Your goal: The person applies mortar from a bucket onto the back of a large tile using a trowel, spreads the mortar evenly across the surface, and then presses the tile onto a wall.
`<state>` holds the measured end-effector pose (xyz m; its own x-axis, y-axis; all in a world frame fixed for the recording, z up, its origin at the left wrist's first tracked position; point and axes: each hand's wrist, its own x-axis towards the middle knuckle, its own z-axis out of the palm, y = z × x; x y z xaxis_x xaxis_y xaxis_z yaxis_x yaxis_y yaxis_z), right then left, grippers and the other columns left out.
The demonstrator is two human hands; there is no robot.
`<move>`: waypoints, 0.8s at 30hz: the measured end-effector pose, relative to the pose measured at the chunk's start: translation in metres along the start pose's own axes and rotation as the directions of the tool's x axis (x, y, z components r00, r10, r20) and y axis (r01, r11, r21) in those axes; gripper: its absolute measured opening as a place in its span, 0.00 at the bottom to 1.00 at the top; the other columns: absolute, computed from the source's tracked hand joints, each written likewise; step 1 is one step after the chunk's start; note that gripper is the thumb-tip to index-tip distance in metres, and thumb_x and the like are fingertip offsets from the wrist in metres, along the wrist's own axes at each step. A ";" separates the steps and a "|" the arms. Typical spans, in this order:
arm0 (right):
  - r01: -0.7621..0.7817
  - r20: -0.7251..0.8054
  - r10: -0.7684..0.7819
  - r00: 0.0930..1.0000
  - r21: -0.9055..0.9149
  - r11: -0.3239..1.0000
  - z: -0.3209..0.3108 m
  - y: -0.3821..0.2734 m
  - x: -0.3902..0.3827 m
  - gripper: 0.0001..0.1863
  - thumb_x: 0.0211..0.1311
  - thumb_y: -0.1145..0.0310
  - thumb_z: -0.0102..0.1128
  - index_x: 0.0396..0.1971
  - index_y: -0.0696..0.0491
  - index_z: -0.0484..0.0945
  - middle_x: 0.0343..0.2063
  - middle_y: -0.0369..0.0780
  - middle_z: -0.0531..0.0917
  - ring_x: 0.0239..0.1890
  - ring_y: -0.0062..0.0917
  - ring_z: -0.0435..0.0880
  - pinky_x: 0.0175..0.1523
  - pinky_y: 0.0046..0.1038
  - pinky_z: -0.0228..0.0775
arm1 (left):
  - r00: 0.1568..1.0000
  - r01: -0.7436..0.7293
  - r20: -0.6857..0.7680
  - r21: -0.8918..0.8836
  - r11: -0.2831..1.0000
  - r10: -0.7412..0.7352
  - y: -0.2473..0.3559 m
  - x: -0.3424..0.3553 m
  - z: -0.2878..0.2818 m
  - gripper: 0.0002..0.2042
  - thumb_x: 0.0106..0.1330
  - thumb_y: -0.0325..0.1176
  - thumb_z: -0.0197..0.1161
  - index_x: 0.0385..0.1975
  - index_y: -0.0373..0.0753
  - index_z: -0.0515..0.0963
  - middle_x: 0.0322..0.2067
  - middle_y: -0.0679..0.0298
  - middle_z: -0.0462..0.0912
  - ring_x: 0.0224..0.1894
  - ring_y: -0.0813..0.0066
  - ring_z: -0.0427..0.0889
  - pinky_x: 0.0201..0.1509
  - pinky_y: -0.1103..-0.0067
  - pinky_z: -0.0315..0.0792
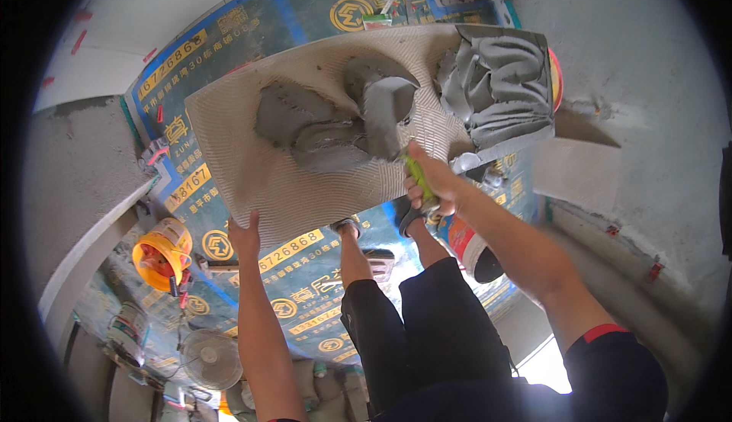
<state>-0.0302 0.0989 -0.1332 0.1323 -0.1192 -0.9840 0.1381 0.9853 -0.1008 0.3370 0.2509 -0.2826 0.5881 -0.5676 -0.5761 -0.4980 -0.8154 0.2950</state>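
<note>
Paste, thick and grey, lies in swirls on a large rectangular slab whose pale upper face is finely ridged. The slab stretches out in front of the person, beyond both feet and above the floor, with its long near edge turned toward the body. The left hand is at the slab's near left corner, touching the edge there; its fingers are partly hidden, so I cannot tell how firmly they close on it. The right hand is wrapped around the green handle of a trowel, over the near edge and right of the slab's middle. From that fist the trowel's blade reaches away from the body, flat against the middle patch of paste (it is so coated that its outline partly merges with the grey around it). Two smeared patches sit left of the blade, well apart from the left hand, while a bigger, deeply furrowed heap covers the far right end, beyond the right hand. Below, printed green sheeting covers the floor. An orange-yellow bucket stands left of the left forearm, and a red bucket sits near the right shin, beneath the right forearm.
</note>
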 end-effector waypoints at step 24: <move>-0.409 -0.047 -0.722 0.690 -0.849 -0.336 -0.060 -0.112 0.007 0.30 0.59 0.41 0.43 0.39 0.58 0.68 0.27 0.50 0.80 0.31 0.42 0.81 0.36 0.39 0.72 | 1.000 -0.002 0.007 0.028 1.000 0.001 0.022 -0.004 0.017 0.45 0.54 0.42 0.64 0.59 0.21 0.40 0.57 0.37 0.54 0.59 0.45 0.58 0.62 0.65 0.55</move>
<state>-0.1038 -0.0048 -0.1375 -0.0544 -0.7878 -0.6136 -0.9334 -0.1782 0.3115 0.3125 0.2379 -0.2869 0.5827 -0.5679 -0.5813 -0.5163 -0.8111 0.2748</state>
